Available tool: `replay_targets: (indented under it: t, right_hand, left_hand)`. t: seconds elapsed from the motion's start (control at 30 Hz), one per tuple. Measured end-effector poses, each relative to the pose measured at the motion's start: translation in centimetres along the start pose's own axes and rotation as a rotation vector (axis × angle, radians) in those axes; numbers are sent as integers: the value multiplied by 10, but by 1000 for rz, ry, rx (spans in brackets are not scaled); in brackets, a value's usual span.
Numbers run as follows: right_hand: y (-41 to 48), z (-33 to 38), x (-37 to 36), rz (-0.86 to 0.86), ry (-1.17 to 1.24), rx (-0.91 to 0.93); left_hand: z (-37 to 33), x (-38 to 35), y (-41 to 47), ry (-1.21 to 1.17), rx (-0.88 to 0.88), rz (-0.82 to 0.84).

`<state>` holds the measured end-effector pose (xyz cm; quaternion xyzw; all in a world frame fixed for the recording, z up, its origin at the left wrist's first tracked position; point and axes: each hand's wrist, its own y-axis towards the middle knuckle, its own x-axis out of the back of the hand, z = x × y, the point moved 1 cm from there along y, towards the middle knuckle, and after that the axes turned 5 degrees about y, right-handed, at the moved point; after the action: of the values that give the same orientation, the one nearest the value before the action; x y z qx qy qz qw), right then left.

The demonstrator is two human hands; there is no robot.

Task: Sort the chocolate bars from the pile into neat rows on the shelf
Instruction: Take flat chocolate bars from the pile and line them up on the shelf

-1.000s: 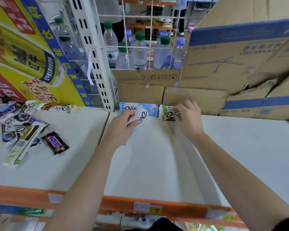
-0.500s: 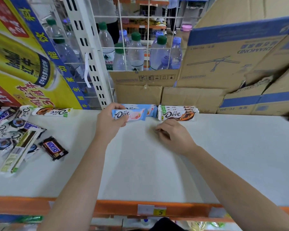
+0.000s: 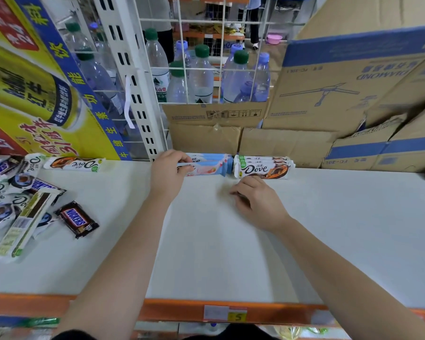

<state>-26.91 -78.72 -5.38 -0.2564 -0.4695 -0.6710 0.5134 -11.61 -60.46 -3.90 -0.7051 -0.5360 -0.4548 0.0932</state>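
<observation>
Chocolate bar (image 3: 204, 170), long, flat, glossy pale-blue, pinched by left hand (image 3: 168, 175).

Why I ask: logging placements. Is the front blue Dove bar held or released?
Held: the left hand grips the front blue Dove bar.

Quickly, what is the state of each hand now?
Left hand: holds the blue Dove bar by its end.
Right hand: loosely curled, holds nothing.
</observation>
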Motion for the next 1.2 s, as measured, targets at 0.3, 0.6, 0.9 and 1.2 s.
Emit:
replay_targets:
  t: [0.3,0.6,0.9,1.2]
  right_hand:
    - [1,1,0,17,20,-15]
    - [12,12,0,-85,130,-19]
    - [98,103,-64,40,202,104]
    - [167,206,-149,247,57,46]
  left_hand:
    - [-4,-10,10,98,-75,-43]
    - [0,12,-2,241,-88,-39]
    - [80,112,-38,334,8,-90]
    - [181,204,-66,384,123,-107]
